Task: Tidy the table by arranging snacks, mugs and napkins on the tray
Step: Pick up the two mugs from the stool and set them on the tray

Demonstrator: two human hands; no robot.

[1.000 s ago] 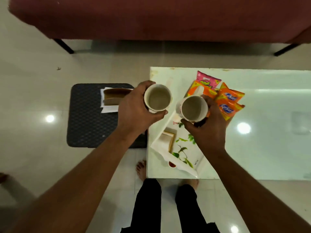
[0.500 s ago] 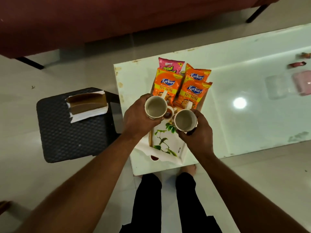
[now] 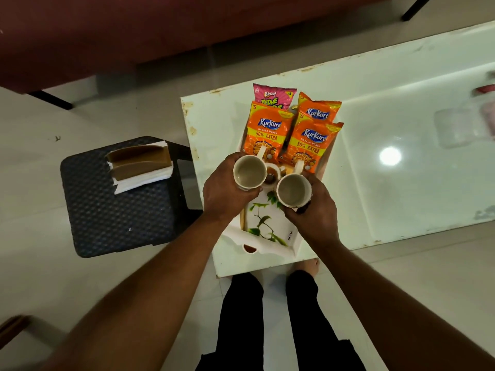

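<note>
Glass counter (image 3: 401, 108): pale and glossy; it carries the tray at its near left corner.
Woven stool (image 3: 112, 210): dark, just left of the counter, bearing the napkins (image 3: 144, 180) under a brown holder (image 3: 139, 162), well apart from the tray.
Tray (image 3: 288, 238): white with a leaf print, its long axis running away from the person; the far half is filled, the near half bare.
Snack packets: 3 orange ones (image 3: 267, 132) and 1 pink one (image 3: 273, 96) lie flat and overlapping on the far half.
Left hand (image 3: 225, 194): fingers clamped round the left mug (image 3: 249, 172) from its outer side.
Right hand (image 3: 316, 212): fingers clamped round the right mug (image 3: 293, 190) from below and outside.
Mugs: 2, upright, empty, side by side over the tray's middle, handles pointing away at the packets; whether they touch the tray floor I cannot tell.
Deciding relation: bare tray floor lies directly under both mugs and nearer the person, each hand equally close, so the coming move looks like a straight lowering, short of the packets.
</note>
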